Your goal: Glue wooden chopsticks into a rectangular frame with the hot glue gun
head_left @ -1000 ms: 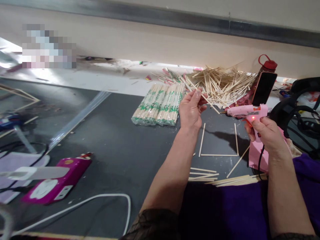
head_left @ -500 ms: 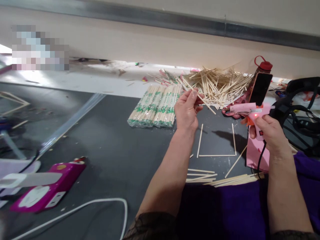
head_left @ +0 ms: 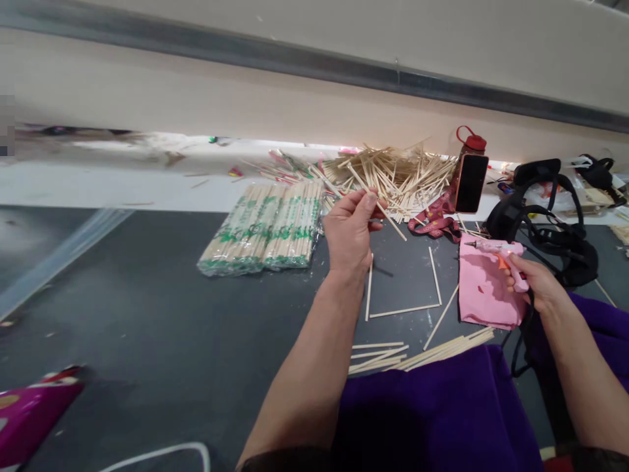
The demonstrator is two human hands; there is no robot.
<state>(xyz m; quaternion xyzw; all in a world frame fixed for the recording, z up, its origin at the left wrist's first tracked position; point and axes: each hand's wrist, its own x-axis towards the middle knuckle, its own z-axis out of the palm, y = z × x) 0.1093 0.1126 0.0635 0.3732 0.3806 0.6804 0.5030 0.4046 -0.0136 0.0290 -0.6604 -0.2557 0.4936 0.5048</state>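
Between thumb and fingers, my left hand (head_left: 351,226) pinches a thin wooden stick (head_left: 393,223), held slanting above the table. My right hand (head_left: 533,278) grips a pink hot glue gun (head_left: 501,249) by its handle, low over a folded pink cloth (head_left: 486,292), its nozzle pointing left. Whether the gun touches the cloth I cannot tell. Below my left hand, three sticks lie as an open-topped square, its bottom stick (head_left: 405,311) slanting slightly. One loose stick (head_left: 441,318) lies between that square and the cloth. More sticks (head_left: 447,351) lie along the near edge by the purple fabric (head_left: 432,406).
Plastic-wrapped packs of chopsticks (head_left: 265,226) lie left of my left hand. Behind are a heap of loose sticks (head_left: 398,177), a phone (head_left: 472,183) leaning on a red-capped bottle (head_left: 475,141), and black straps (head_left: 545,216). A magenta packet (head_left: 34,413) and white cable (head_left: 167,450) are at lower left.
My right hand has lowered the glue gun from in front of the phone to over the pink cloth. My left hand still holds its stick. The view has swung right.
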